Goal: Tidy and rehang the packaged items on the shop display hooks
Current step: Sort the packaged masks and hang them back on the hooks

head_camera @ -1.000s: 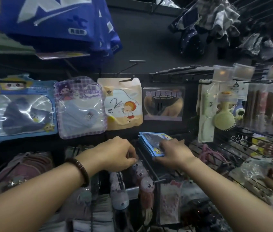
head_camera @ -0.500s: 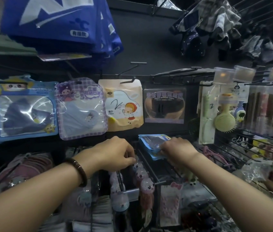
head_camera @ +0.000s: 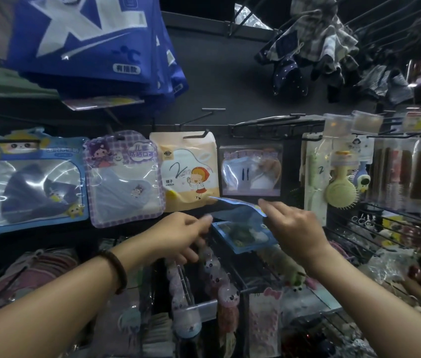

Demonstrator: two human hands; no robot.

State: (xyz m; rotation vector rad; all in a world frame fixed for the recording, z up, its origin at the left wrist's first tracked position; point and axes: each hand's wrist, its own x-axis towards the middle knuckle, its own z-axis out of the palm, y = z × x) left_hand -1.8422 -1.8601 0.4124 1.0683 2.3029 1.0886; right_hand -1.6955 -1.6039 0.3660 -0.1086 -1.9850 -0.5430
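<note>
Vs. 1 s ago we raised the blue packets (head_camera: 240,235), now at 5 o'clock of the mirror pouch (head_camera: 186,174). Our right hand (head_camera: 297,228) pinches their right edge; our left hand (head_camera: 178,235) came to their 9 o'clock (blurred, grip we cannot tell). Prob. rehanging comes next.

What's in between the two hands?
Blue packets, a few overlapping, lie between the left hand and the right hand, just below the orange mirror pack. The head view shows it.
</note>
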